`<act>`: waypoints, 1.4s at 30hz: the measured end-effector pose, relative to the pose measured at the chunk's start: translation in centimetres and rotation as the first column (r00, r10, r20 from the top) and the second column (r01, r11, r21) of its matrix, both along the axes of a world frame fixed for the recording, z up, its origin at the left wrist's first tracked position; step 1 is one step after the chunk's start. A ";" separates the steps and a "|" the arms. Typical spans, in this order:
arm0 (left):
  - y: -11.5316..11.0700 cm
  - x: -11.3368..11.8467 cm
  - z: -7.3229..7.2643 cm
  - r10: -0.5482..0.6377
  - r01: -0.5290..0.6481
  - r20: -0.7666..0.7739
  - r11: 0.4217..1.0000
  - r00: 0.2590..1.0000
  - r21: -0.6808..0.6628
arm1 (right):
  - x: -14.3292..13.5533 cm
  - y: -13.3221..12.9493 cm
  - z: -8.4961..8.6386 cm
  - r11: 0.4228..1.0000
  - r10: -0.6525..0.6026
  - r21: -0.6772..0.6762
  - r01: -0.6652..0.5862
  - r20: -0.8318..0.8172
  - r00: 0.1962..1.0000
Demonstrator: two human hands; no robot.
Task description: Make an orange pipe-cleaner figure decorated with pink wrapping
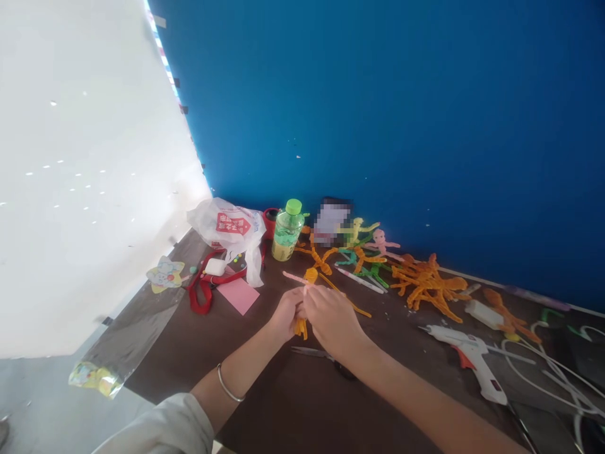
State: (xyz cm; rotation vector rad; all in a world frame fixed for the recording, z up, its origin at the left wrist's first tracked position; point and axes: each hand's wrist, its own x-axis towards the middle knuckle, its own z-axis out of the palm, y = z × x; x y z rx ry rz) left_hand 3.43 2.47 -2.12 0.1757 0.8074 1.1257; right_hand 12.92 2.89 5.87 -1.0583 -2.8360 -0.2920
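Between my two hands is an orange pipe-cleaner figure, its round top sticking up above my fingers and orange ends hanging below. A pink stem juts out to its left. My left hand is closed around the figure's lower part. My right hand pinches it from the other side, and the fingers hide its middle. Just below my hands lie scissors, partly covered by my right hand. A loose orange pipe cleaner stretches out behind my right hand.
A glue gun with white cable lies at right. Orange pipe-cleaner figures are heaped behind it. A green-capped bottle, plastic bag, red strap and pink paper are at back left. A white marker lies mid-table.
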 end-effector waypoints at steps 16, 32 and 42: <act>0.1 -0.6 0.2 0.059 0.001 0.671 0.996 0.739 -0.089 | 4.2 -0.5 -4.0 0.935 -0.351 -0.164 0.315 -0.557 0.752; -0.6 -0.2 0.4 -0.232 0.242 0.530 0.969 0.816 0.051 | 7.5 2.6 -1.7 0.576 -0.602 -0.817 0.040 -0.390 0.696; -1.2 0.5 0.4 -0.402 0.365 0.171 0.907 0.900 0.209 | 8.6 3.7 0.7 0.543 -0.446 -0.840 -0.002 -0.290 0.847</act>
